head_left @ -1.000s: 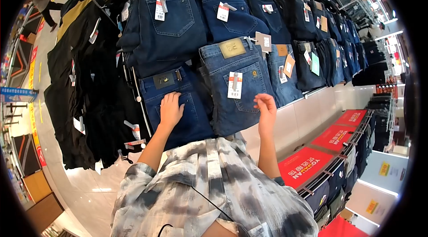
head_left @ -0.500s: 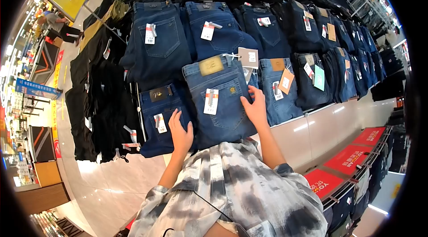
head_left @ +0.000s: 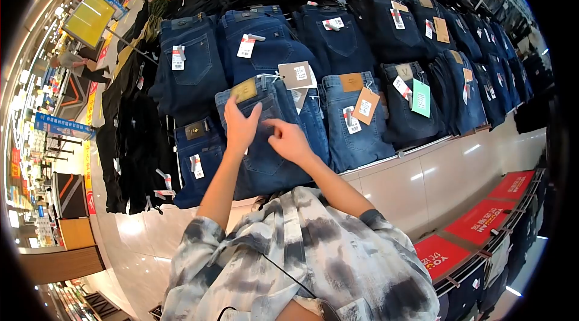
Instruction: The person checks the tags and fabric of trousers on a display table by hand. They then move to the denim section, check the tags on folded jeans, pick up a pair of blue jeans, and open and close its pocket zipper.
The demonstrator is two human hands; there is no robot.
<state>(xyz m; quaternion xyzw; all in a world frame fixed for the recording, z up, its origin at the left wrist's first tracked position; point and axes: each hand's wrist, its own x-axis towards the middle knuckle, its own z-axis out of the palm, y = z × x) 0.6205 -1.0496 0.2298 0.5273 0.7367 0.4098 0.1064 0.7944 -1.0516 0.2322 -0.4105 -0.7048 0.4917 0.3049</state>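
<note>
Folded blue jeans [head_left: 265, 161] with a gold waist patch [head_left: 244, 90] lie at the front of the rack. My left hand [head_left: 242, 125] is over their upper left part, just below the patch, fingers apart. To its right my right hand [head_left: 288, 140] hovers at the back pocket with its fingers curled; whether it pinches anything is too small to tell. Beside the patch lies a grey-brown tag [head_left: 295, 75]. Darker folded jeans [head_left: 202, 146] with a white tag [head_left: 196, 166] sit to the left. Lighter jeans [head_left: 362, 146] with an orange-brown tag [head_left: 365, 105] are on the right.
More folded jeans [head_left: 341, 40] fill the rows behind. Black trousers [head_left: 136, 146] hang at the left. Red signs [head_left: 443, 256] top a lower rack at the right. A person [head_left: 75, 63] stands in the far left background, near a yellow sign [head_left: 88, 18].
Both hands have come closer together over the patched jeans; the left moved up from the darker jeans, the right moved inward from their edge. The view has shifted, with the jeans now further left.
</note>
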